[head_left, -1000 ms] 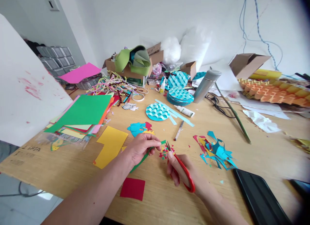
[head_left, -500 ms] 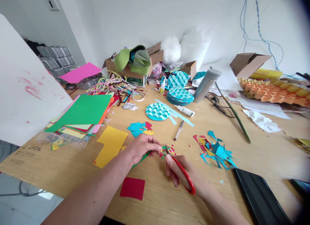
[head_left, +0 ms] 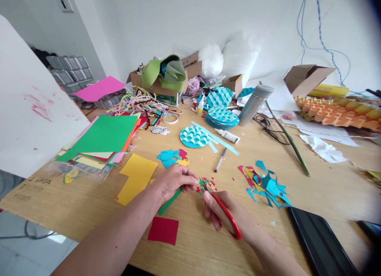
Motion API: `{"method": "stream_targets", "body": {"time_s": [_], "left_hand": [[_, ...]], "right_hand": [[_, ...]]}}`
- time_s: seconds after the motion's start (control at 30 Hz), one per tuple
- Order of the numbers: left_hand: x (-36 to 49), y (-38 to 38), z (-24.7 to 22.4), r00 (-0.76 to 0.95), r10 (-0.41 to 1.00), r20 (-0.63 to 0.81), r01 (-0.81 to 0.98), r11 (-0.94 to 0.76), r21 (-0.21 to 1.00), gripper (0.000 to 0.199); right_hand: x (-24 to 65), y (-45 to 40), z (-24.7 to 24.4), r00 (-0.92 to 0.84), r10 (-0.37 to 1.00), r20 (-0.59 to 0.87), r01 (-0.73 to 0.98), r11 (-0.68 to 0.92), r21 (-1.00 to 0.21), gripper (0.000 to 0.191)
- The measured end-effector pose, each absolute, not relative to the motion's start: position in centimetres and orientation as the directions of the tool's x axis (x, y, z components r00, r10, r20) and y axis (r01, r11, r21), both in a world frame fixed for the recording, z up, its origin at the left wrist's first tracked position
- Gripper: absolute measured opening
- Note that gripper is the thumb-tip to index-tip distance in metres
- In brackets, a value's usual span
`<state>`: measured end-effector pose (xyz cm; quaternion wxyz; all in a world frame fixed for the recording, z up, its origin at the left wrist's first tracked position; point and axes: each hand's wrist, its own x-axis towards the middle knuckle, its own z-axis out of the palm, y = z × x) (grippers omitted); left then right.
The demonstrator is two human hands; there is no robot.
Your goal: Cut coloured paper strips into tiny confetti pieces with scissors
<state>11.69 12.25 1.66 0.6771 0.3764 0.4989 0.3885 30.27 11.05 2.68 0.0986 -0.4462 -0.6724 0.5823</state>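
Head view: left hand [head_left: 177, 181] partly hides green paper strip [head_left: 170, 201].

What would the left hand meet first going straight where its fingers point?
Probably the scissor blades held by the right hand, just beyond the left hand; depth is unclear, so the small paper bits around them could come first.

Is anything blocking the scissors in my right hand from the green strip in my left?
No visible object blocks the scissors; your left hand pinches the green strip beside the blades, the strip's tip unclear against the paper bits.
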Motion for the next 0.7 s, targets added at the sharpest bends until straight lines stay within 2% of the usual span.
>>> {"method": "stream_targets", "body": {"time_s": [0.7], "left_hand": [[11.68,12.21,1.94,0.191,0.898,-0.396,-0.147,0.425,0.893,0.012]], "right_hand": [[30.28,10.88,2.62,-0.577,0.700,-0.421,0.503,-0.102,-0.858,0.062]]}}
